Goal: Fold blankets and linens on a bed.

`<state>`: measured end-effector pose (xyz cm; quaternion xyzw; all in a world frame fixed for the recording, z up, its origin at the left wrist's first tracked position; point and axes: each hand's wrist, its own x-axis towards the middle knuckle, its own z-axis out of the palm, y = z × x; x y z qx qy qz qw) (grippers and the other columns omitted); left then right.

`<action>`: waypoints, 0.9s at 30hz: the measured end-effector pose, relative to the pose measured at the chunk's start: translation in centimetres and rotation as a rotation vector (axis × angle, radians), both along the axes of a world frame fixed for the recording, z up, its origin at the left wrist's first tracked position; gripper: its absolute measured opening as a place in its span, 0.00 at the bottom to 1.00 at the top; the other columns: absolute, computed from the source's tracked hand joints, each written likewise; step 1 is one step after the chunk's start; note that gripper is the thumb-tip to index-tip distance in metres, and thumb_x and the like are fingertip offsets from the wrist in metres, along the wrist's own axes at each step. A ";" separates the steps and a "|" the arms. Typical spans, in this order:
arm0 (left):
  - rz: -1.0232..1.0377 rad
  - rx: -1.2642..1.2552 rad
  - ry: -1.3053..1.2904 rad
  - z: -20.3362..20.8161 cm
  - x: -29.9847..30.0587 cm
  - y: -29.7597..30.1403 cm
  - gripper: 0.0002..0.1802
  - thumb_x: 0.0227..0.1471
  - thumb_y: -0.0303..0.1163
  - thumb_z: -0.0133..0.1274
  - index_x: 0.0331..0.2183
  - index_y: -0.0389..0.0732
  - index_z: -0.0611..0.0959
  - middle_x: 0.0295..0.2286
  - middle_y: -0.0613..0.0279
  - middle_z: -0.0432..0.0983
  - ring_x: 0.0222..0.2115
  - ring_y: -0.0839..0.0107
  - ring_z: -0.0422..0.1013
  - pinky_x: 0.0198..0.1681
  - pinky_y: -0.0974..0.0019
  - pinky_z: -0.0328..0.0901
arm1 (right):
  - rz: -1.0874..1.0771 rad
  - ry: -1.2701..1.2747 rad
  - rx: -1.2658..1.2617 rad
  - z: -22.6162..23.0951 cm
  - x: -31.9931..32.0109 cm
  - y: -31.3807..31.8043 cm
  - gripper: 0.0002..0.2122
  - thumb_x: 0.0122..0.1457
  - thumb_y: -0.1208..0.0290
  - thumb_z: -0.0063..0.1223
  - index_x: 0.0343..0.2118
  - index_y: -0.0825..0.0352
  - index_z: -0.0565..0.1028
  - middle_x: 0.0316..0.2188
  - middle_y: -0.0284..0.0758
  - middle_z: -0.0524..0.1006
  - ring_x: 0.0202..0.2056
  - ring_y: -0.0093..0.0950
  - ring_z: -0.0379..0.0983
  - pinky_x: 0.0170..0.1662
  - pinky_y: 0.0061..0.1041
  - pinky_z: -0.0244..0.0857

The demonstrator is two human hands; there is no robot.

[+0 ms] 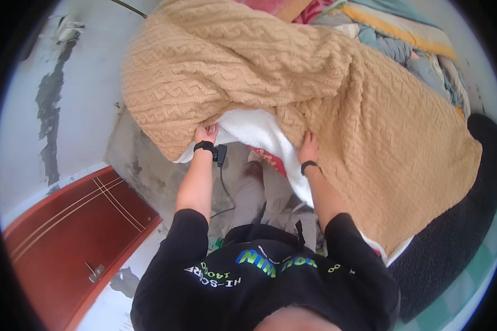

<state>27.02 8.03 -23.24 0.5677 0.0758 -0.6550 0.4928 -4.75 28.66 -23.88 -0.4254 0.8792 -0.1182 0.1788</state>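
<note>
A tan cable-knit blanket (pixel 392 127) with a fluffy white underside (pixel 251 126) spreads in front of me, bunched in folds at its far left. Its near edge is lifted, so the white lining shows between my hands. My left hand (pixel 206 134) is closed on that edge, with part of the fingers hidden by the cloth. Farther right, my right hand (pixel 308 146) grips the blanket beside the turned-up lining, its thumb side partly hidden. Both wrists wear black bands, and a small black device with a cable (pixel 221 154) hangs by the left one.
Striped and grey-blue bedding (pixel 392 44) lies heaped at the far right. A red printed cloth (pixel 270 160) shows below the lining. Black padded material (pixel 453 243) lies at the right. On the left are a reddish-brown door (pixel 66 237) and a patched white wall (pixel 88 94), with concrete floor (pixel 149 160) between.
</note>
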 end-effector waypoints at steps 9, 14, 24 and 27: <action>-0.208 0.010 -0.185 -0.6 11.4 7.1 0.17 0.54 0.26 0.47 0.47 0.36 0.73 0.44 0.56 0.73 0.45 0.60 0.70 0.49 0.58 0.66 | 0.092 0.090 -0.157 -0.2 2.2 3.0 0.15 0.47 0.76 0.53 0.39 0.68 0.68 0.39 0.44 0.68 0.43 0.43 0.64 0.44 0.39 0.60; -0.321 -0.085 -0.219 0.2 16.7 11.6 0.22 0.54 0.36 0.54 0.49 0.39 0.71 0.46 0.61 0.71 0.47 0.63 0.68 0.49 0.58 0.64 | -0.083 0.136 -0.122 -2.1 -4.2 5.4 0.11 0.50 0.72 0.48 0.36 0.69 0.70 0.31 0.50 0.73 0.38 0.49 0.68 0.42 0.43 0.62; -0.551 0.058 -0.002 -10.1 10.5 11.4 0.50 0.46 0.60 0.55 0.59 0.42 0.54 0.55 0.45 0.55 0.59 0.56 0.50 0.61 0.47 0.44 | 0.050 -0.077 -0.022 5.1 -2.7 17.0 0.09 0.49 0.71 0.42 0.31 0.70 0.71 0.25 0.50 0.72 0.29 0.49 0.69 0.33 0.44 0.63; -0.393 0.017 0.140 -13.5 8.6 8.1 0.55 0.45 0.65 0.52 0.60 0.41 0.48 0.58 0.44 0.46 0.61 0.54 0.43 0.62 0.45 0.42 | 0.359 0.035 0.204 -0.3 1.1 19.7 0.24 0.49 0.61 0.53 0.47 0.70 0.67 0.47 0.46 0.66 0.50 0.43 0.62 0.50 0.42 0.56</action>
